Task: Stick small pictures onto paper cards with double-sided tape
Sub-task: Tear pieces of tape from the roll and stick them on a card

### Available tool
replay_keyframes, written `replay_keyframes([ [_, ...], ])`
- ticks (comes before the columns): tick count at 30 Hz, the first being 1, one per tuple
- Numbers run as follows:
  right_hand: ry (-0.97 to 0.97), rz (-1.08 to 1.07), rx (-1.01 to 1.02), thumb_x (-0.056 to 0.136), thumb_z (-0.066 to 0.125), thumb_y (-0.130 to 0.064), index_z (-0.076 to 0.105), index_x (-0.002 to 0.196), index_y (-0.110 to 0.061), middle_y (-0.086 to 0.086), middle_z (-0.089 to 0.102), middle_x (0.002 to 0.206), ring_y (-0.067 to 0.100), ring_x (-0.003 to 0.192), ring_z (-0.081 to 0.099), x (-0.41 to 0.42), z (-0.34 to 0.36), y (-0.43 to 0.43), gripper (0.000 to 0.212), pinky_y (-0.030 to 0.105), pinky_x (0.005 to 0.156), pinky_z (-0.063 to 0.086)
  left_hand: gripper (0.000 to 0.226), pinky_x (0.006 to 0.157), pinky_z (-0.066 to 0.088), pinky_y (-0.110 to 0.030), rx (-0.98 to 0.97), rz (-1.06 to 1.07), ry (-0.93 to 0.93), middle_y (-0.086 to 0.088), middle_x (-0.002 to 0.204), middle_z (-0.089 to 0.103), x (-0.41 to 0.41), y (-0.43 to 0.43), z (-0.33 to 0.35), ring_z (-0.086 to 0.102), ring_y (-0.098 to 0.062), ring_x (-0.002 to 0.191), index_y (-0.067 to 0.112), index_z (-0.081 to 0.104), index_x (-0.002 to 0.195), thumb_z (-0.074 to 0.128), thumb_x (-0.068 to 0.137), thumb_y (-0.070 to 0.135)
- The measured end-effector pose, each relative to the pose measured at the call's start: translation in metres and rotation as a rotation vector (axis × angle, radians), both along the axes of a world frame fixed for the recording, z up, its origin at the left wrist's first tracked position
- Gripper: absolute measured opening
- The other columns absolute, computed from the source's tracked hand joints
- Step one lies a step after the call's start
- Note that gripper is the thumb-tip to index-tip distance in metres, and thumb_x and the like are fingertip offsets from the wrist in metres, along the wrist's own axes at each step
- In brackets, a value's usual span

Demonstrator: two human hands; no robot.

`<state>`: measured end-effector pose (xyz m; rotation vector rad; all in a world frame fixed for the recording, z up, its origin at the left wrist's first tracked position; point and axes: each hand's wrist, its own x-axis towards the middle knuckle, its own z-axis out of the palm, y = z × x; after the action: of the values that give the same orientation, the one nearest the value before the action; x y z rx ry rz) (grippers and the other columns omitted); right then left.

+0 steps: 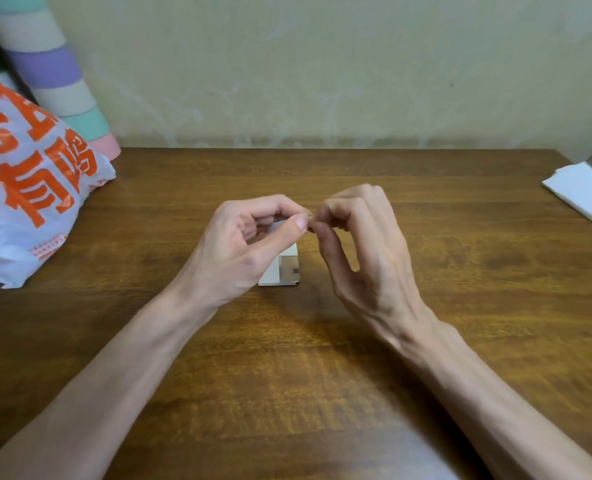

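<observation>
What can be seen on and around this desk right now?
table: one, brown wood, fills the lower view
plastic bag: one, white with orange print, table's left edge
striped roll: one, pastel bands, leaning at back left
paper sheets: small pile, white, right edge
card stack: one, white, centre, below the hands
white piece: one, tiny, between both hands; too small to identify
left hand: fingers pinch the white piece
right hand: fingers pinch its end
</observation>
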<state>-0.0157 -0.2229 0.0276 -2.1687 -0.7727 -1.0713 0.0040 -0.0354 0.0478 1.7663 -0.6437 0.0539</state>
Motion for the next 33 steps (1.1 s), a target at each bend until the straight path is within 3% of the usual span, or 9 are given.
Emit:
replay_keyframes([
  [3,-0.017,0.001,-0.017,0.104,0.053,0.000,0.064,0.097,0.010,0.018,0.061,0.096,0.031,0.086,0.054,-0.001,0.001,-0.002,0.016,0.034,0.081,0.042,0.018,0.081,0.047,-0.023,-0.059,-0.033,0.096,0.001,0.087,0.073,-0.001,-0.002,-0.002,0.063,-0.008,0.087,0.009,0.078,0.097,0.064,0.101,0.021],
  [6,-0.002,0.037,0.037,0.103,0.052,0.001,0.062,0.096,0.009,0.016,0.060,0.096,0.026,0.089,0.053,-0.005,0.003,0.000,0.016,0.029,0.083,0.042,0.018,0.083,0.044,-0.022,-0.122,-0.009,0.180,0.002,0.086,0.068,0.004,0.000,-0.006,0.056,-0.006,0.085,0.010,0.078,0.097,0.064,0.103,0.019],
  [10,0.148,0.059,0.313,0.103,0.059,0.000,0.064,0.101,0.005,0.010,0.062,0.103,0.019,0.098,0.059,-0.002,0.006,0.003,0.007,0.024,0.086,0.047,0.016,0.080,0.047,-0.015,-0.132,0.153,0.176,0.008,0.090,0.074,0.015,0.009,-0.012,0.062,0.002,0.083,0.014,0.077,0.099,0.063,0.104,0.021],
  [14,0.493,0.108,0.625,0.103,0.066,-0.013,0.070,0.108,-0.008,0.004,0.070,0.110,0.016,0.105,0.067,0.007,-0.001,-0.001,0.008,0.031,0.091,0.053,0.013,0.066,0.046,-0.038,0.319,0.462,-0.185,0.004,0.074,0.068,0.032,0.022,-0.031,0.058,-0.015,0.068,0.023,0.074,0.095,0.065,0.103,0.029],
  [18,0.715,0.147,0.786,0.102,0.068,-0.019,0.074,0.108,-0.007,-0.008,0.073,0.100,0.004,0.095,0.066,0.008,-0.006,-0.002,0.015,0.025,0.090,0.052,0.014,0.073,0.042,-0.031,0.628,0.522,-0.296,0.005,0.093,0.064,0.042,0.032,-0.051,0.056,-0.013,0.087,0.020,0.081,0.102,0.073,0.096,0.031],
  [22,0.828,0.172,0.842,0.103,0.066,-0.021,0.076,0.109,-0.009,-0.006,0.070,0.093,0.008,0.089,0.062,0.012,-0.006,0.002,0.016,0.024,0.082,0.051,0.017,0.070,0.047,-0.031,0.635,0.515,-0.256,0.008,0.084,0.067,0.045,0.030,-0.053,0.060,-0.013,0.078,0.022,0.082,0.104,0.076,0.094,0.034],
  [26,0.892,0.157,0.859,0.103,0.067,-0.020,0.076,0.110,-0.008,-0.002,0.068,0.089,0.010,0.085,0.060,0.020,-0.006,0.010,0.017,0.023,0.078,0.050,0.016,0.064,0.036,-0.013,0.603,0.512,-0.225,0.015,0.079,0.064,0.044,0.028,-0.050,0.056,0.000,0.073,0.023,0.081,0.102,0.078,0.092,0.035],
  [28,0.903,0.153,0.859,0.103,0.067,-0.020,0.076,0.108,-0.009,0.000,0.066,0.087,0.009,0.082,0.058,0.022,-0.008,0.012,0.016,0.021,0.076,0.049,0.020,0.065,0.034,-0.010,0.592,0.505,-0.197,0.014,0.080,0.066,0.044,0.028,-0.051,0.058,-0.001,0.073,0.023,0.081,0.102,0.082,0.088,0.036],
  [33,0.912,0.170,0.862,0.102,0.067,-0.020,0.077,0.108,-0.010,-0.004,0.069,0.090,0.005,0.084,0.060,0.022,-0.017,0.010,0.015,0.019,0.075,0.049,0.027,0.082,0.040,-0.025,0.524,0.526,-0.325,0.011,0.103,0.062,0.043,0.028,-0.047,0.057,-0.012,0.099,0.024,0.078,0.109,0.082,0.086,0.037],
])
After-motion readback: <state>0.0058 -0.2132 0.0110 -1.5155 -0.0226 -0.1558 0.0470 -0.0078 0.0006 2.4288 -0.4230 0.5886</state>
